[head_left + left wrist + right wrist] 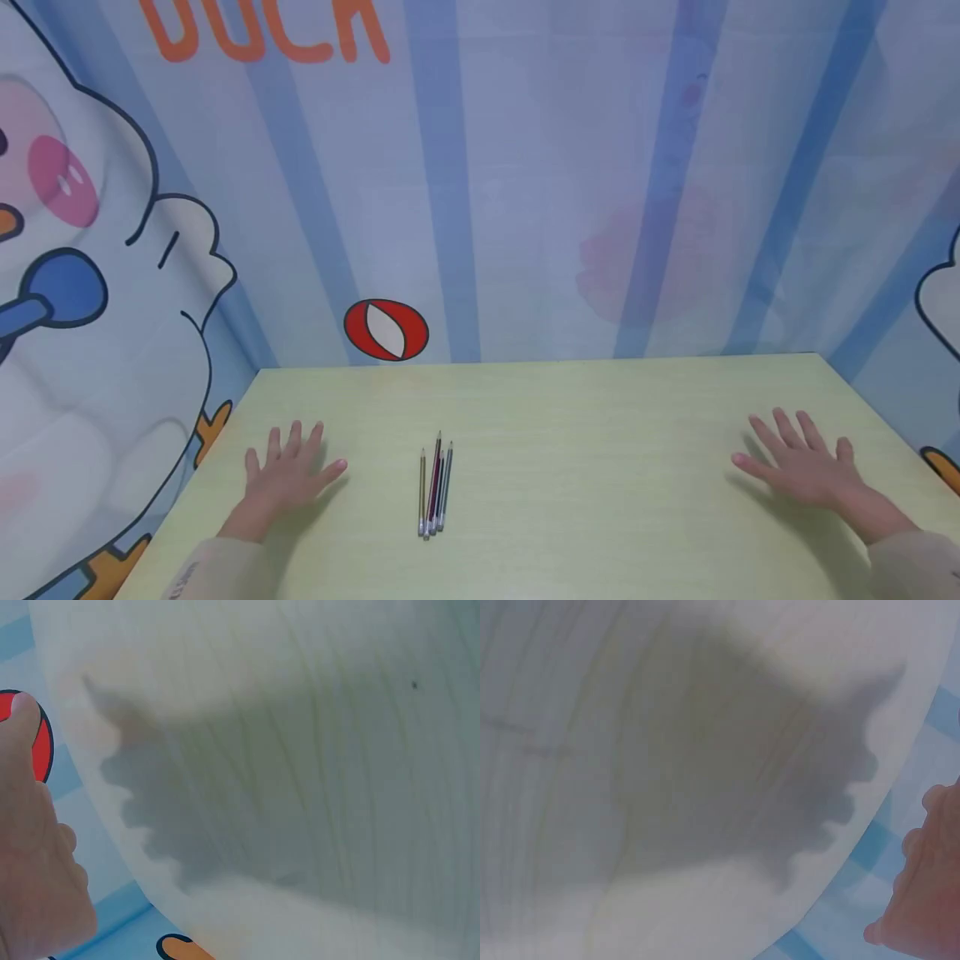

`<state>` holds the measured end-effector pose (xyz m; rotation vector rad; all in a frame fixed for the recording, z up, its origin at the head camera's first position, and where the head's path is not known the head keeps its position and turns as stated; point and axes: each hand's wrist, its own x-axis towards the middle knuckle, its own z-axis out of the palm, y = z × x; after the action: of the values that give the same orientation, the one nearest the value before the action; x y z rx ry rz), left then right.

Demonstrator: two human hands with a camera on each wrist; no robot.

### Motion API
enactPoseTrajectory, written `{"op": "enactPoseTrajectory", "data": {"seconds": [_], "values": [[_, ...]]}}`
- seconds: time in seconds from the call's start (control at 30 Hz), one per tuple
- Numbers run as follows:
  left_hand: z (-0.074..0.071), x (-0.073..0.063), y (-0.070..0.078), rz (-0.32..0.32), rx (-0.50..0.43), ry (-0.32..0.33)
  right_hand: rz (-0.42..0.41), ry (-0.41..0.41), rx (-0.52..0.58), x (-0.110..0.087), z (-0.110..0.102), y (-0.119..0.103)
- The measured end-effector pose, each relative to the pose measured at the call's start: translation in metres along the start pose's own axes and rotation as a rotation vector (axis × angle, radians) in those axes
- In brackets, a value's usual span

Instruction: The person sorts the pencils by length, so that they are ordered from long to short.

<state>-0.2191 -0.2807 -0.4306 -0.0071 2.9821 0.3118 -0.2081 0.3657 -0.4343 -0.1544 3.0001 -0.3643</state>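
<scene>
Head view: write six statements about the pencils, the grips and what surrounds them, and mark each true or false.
1. The pencils lie side by side on the table. True.
2. The pencils are nearer to the left grip than to the right grip. True.
3. The left grip holds a pencil. False: it is spread open and holds nothing.
4. The right grip is curled into a fist. False: it is spread open.
5. The pencils' silver ends face the person. True.
6. The red-and-white ball stands on the table. False: the ball is printed on the backdrop.
</scene>
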Motion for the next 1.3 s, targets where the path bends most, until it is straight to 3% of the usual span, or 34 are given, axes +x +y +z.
{"op": "enactPoseTrajectory", "data": {"seconds": [0.13,0.37,0.7,0.97,1.3], "values": [[0.001,0.001,0.007,0.012,-0.003,0.0,-0.024,0.016,-0.013,0.002,-0.001,-0.013],[-0.001,0.003,0.018,0.061,0.005,0.055,-0.069,0.025,-0.015,0.006,-0.006,-0.041],[-0.003,0.0,0.051,0.142,-0.013,0.096,-0.168,0.083,-0.029,0.013,-0.005,-0.088],[-0.003,-0.002,0.07,0.159,-0.024,0.116,-0.244,0.142,-0.026,0.016,0.002,-0.119],[0.005,-0.003,0.087,0.197,-0.068,0.116,-0.369,0.186,0.139,0.026,0.014,-0.16]]}}
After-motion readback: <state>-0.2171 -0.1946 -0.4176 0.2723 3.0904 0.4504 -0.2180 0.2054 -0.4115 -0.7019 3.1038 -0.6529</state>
